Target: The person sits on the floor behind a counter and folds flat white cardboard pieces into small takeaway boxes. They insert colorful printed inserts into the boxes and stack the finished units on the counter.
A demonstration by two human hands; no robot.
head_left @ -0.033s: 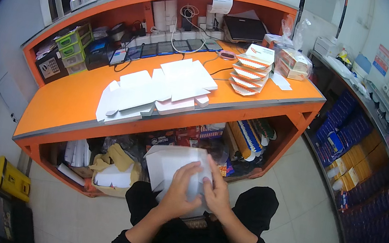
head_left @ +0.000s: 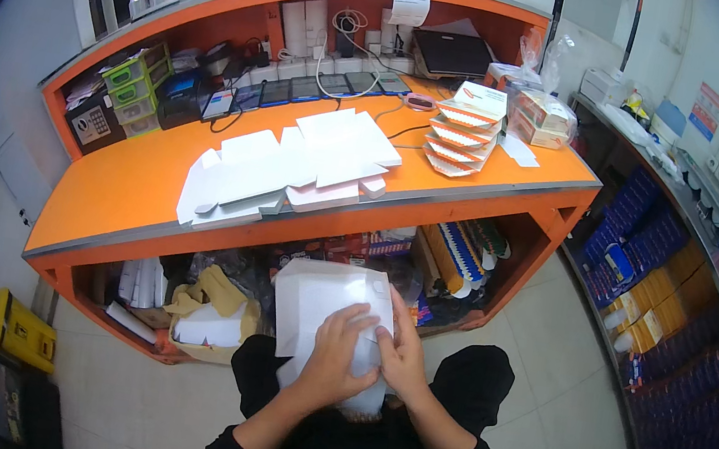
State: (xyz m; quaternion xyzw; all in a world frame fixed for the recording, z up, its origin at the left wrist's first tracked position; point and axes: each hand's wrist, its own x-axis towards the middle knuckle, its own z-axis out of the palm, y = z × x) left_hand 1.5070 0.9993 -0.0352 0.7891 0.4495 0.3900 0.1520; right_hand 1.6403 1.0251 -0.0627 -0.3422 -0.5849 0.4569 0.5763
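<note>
Over my lap I hold a white cardboard box blank (head_left: 307,300), partly folded, with its flaps standing toward the counter. My left hand (head_left: 336,354) lies across its near face, fingers together and pressed on the card. At the carton's right edge my right hand (head_left: 404,355) grips the side, thumb on the face and fingers behind it. The carton's underside is hidden. On the orange counter (head_left: 115,199) ahead lies a pile of flat white box blanks (head_left: 294,169). To its right rises a stack of folded orange-and-white boxes (head_left: 464,134).
Under the counter stand an open brown carton (head_left: 217,324) with white card inside and several packages. Phones (head_left: 305,88) with cables line the counter's back. Bagged boxes (head_left: 544,117) sit at its right end. A yellow case (head_left: 23,332) is at left, stocked shelves (head_left: 661,304) at right.
The white box blank has turned slightly and its far side now faces up more squarely. Both hands have shifted a little with it and keep their hold.
</note>
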